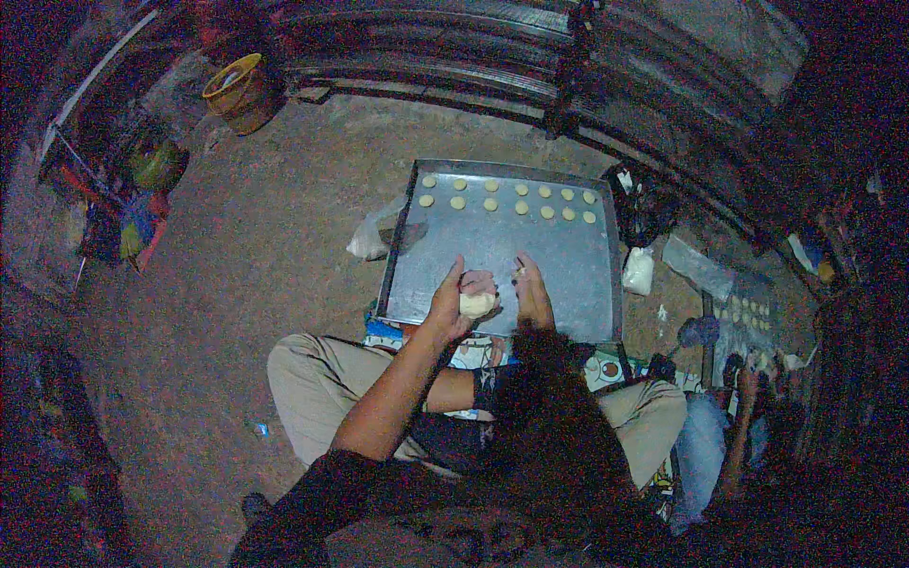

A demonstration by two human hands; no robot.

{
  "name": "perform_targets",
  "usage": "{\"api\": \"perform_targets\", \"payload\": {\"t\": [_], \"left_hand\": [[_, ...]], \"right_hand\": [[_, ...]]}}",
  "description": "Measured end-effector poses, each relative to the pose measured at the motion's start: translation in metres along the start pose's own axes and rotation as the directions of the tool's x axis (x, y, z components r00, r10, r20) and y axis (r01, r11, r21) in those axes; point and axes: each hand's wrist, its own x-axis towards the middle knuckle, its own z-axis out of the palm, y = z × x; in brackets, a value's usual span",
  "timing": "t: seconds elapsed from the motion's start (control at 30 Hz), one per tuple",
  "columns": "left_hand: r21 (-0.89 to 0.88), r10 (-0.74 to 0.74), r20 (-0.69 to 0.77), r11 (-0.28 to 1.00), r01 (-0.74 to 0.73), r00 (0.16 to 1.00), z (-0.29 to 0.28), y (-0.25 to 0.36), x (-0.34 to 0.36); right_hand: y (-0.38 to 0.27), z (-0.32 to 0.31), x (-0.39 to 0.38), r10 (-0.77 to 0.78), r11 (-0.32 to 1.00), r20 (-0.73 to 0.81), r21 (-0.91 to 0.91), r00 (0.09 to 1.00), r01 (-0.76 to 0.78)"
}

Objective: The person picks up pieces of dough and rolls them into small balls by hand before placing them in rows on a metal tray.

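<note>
My left hand (454, 305) is curled around a pale lump of dough (477, 304), palm turned up, above the near part of a large metal baking tray (559, 275). A short gap to its right, my right hand (533, 292) is seen edge-on, its fingers bent in. A small pale bit shows at those fingers, too small to make out. Two rows of flat round dough pieces (521, 207) lie along the tray's far side. My legs are crossed just in front of the tray.
Left of the tray lies a whitish plastic bag (369, 237). On its right are a black bag (644, 204) and a white packet (638, 271). Farther right, another person's arm (744, 417) reaches toward a second tray of dough rounds (743, 310). A yellow bucket (243, 104) stands far left.
</note>
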Motion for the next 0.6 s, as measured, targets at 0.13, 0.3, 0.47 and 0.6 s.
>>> {"api": "perform_targets", "payload": {"t": [0.13, 0.3, 0.47, 0.6], "left_hand": [[0.114, 0.043, -0.172, 0.993, -0.023, 0.984, 0.043, -0.007, -0.007], [0.373, 0.123, -0.201, 0.927, -0.04, 0.972, 0.025, -0.045, -0.006], [0.74, 0.425, -0.346, 0.672, -0.036, 0.836, 0.023, -0.047, -0.003], [0.947, 0.621, -0.143, 0.313, -0.077, 0.77, 0.039, -0.041, -0.006]], "right_hand": [[0.041, 0.0, 0.005, 0.046, 0.996, -0.029, -0.074, 0.999, -0.048], [0.035, 0.035, -0.024, -0.177, 0.863, -0.113, -0.495, 0.978, 0.099], [0.01, 0.038, -0.032, -0.195, 0.806, -0.155, -0.588, 0.969, 0.068], [-0.002, 0.03, -0.027, -0.212, 0.841, -0.149, -0.53, 0.966, 0.103]]}}
